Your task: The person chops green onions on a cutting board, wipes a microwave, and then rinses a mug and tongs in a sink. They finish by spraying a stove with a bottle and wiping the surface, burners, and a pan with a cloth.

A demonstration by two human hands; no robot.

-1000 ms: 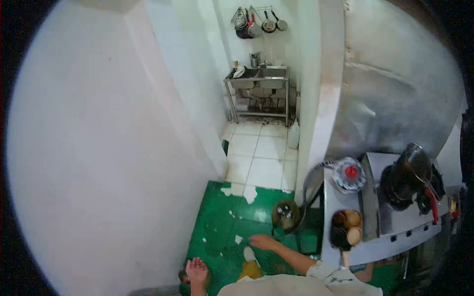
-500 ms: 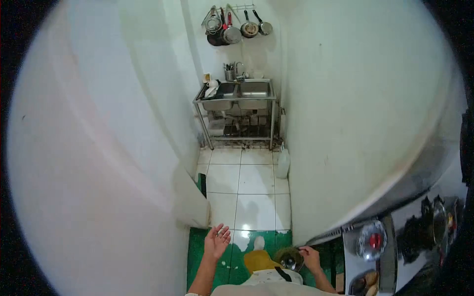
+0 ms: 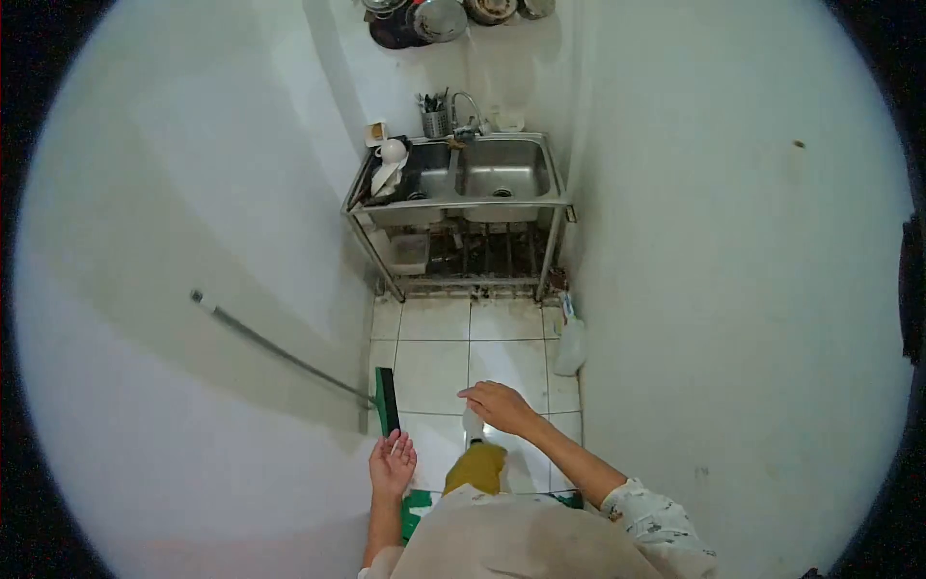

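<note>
My left hand (image 3: 393, 467) is raised palm up with its fingers loosely apart and nothing in it. Just beyond its fingertips is the green and black head of a squeegee (image 3: 388, 403), whose long grey pole slants up along the left wall. My right hand (image 3: 499, 405) reaches across in front of me, back of the hand up, fingers stretched to the left and holding nothing. Below it in this view are a white shoe (image 3: 472, 425) and a mustard-yellow trouser leg (image 3: 476, 467).
Ahead stands a two-basin steel sink (image 3: 502, 170) on a metal frame, with a white cup (image 3: 391, 151) and a utensil holder (image 3: 436, 123). A whitish plastic jug (image 3: 570, 347) sits by the right wall. Pans (image 3: 440, 19) hang above. White walls enclose both sides.
I have moved forward toward the sink. My right hand has swung from the lower right to the middle. The squeegee's pole now shows, and the stove area at right has left view.
</note>
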